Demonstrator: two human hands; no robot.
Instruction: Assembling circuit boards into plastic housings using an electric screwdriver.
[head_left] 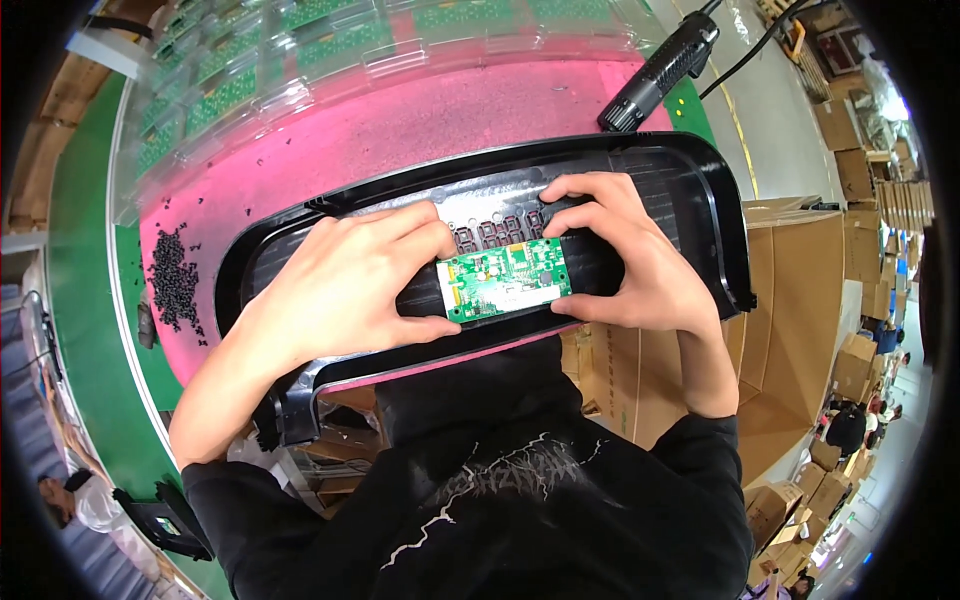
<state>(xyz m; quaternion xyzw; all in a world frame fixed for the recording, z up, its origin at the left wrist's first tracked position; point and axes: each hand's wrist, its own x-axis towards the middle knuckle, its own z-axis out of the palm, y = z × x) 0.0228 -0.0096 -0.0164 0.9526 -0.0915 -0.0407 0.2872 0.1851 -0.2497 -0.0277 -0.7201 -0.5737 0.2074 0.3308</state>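
- At the near edge of the bench (330, 140), on its pink mat, lay a long black plastic panel (700, 190), inner face up and overhanging toward the person.
- A small green circuit board (505, 280) sat at the panel's middle, just below a row of rectangular cut-outs (495, 232).
- Left hand (355, 285): grip closed on the board's left end, thumb under its near corner, fingers over the far edge.
- Right hand (640, 265): grip closed on the board's right end in the same way. Judged: the two-sided hold kept the board level and square to the cut-outs.
- Clear plastic trays (300, 50) along the far edge held more green boards, one to a pocket.
- A heap of small black screws (175, 280) lay loose on the mat toward the left edge, near the left hand.
- A black powered driver (660, 65) rested at the far right corner, cable trailing off.
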